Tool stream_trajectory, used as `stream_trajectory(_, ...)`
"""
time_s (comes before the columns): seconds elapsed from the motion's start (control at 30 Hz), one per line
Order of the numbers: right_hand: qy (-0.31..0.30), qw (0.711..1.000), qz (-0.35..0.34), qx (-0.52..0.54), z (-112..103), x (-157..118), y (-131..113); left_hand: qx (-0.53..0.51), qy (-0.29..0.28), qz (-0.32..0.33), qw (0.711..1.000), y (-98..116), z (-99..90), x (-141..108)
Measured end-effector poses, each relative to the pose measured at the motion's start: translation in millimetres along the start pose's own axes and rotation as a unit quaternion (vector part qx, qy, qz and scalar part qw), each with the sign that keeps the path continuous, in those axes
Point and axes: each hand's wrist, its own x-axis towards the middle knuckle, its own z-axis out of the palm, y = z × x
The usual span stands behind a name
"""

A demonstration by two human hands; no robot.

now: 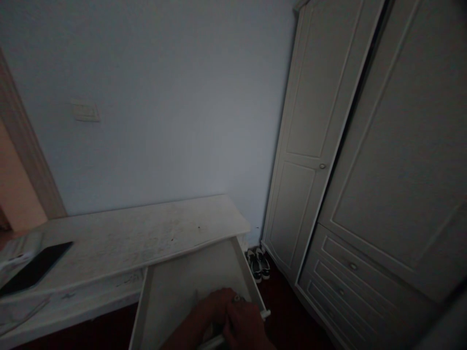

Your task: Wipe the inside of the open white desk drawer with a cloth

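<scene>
An open white drawer [186, 274] is pulled out from the white desk [146, 228]. Over its front right part, my left hand [221, 304] and my right hand [244, 321] are brought together, touching, with fingers bent inward. A small, shiny, ring-like thing [237, 298] shows at the top of the fingers; its kind is too dim to tell. Both hands look closed, and what lies between them is mostly hidden. Below the hands, part of the drawer's pale front edge [213, 342] shows.
A dark flat tablet-like object [36, 267] lies at the desk's left end. Black-and-white shoes [258, 264] stand on the dark red floor beyond the drawer. A tall white wardrobe [310, 121] rises on the right. A light switch [85, 111] is on the wall.
</scene>
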Motion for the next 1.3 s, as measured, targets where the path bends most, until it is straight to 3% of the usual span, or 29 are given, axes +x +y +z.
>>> stream_trajectory(0.27,-0.002,1.000,-0.014,0.004,7.3,-2.0,3.2,0.041,0.025,-0.068,0.997,12.0,-2.1,-5.2)
stream_trajectory(0.7,-0.048,0.998,0.012,0.032,-2.5,-2.6,0.5,0.086,0.017,-0.059,0.994,19.8,-3.6,-12.7)
stream_trajectory(0.97,-0.021,1.000,-0.002,0.017,5.6,-4.6,1.7,0.093,0.022,-0.062,0.993,16.0,-3.1,-15.1)
stream_trajectory(1.2,-0.010,1.000,-0.005,0.019,-1.6,-2.4,-1.7,0.099,0.026,-0.052,0.993,19.6,-4.8,-22.5)
stream_trajectory(1.3,-0.010,1.000,-0.001,0.011,0.8,-1.2,-1.3,0.103,0.010,-0.054,0.993,9.9,-9.6,-31.3)
